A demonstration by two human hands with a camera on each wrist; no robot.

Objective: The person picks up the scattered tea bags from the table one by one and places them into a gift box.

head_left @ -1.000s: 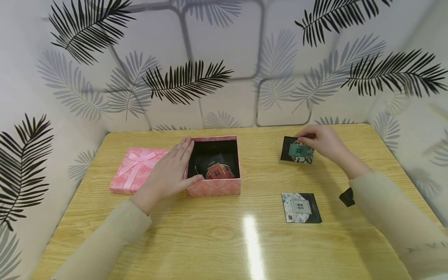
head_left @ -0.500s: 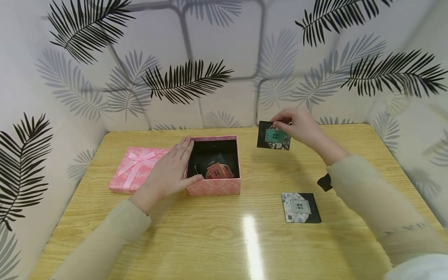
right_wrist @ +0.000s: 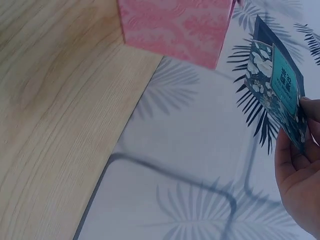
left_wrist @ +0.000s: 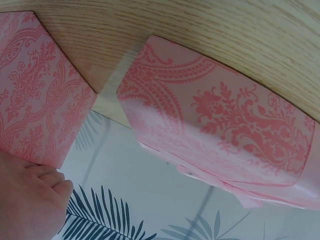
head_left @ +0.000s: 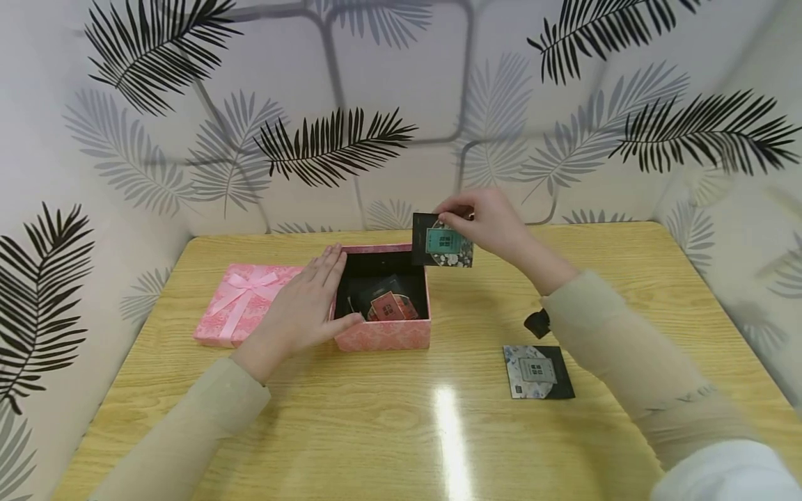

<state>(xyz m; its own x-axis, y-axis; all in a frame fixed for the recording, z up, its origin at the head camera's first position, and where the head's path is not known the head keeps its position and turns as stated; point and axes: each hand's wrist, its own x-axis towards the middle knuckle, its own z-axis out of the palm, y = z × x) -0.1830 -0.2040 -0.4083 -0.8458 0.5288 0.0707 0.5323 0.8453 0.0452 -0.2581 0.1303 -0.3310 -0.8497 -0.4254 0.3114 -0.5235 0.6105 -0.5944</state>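
My left hand (head_left: 301,303) rests along the left wall of an open pink patterned box (head_left: 383,339), fingers straight on the rim, thumb at the front edge. Inside the black-lined box lies a red-labelled packet (head_left: 390,307). My right hand (head_left: 491,223) pinches a flat, floral black packet with a green label (head_left: 443,241) by its upper right edge. That packet is held upright, overlapping the box's back right corner in the head view. The right wrist view shows the packet (right_wrist: 274,80) between thumb and fingers, with the box's pink wall (right_wrist: 177,27) nearby.
The pink lid (head_left: 234,320) with its ribbon bow lies left of the box, partly behind my left hand. A silver-labelled black and floral packet (head_left: 537,372) lies flat on the wooden table (head_left: 376,431) to the right. A leaf-patterned sheet (head_left: 401,83) stands behind the table.
My right hand has moved left and slightly up with the green-labelled packet, from the table's right side to the box's back right corner. My left hand has stayed on the box.
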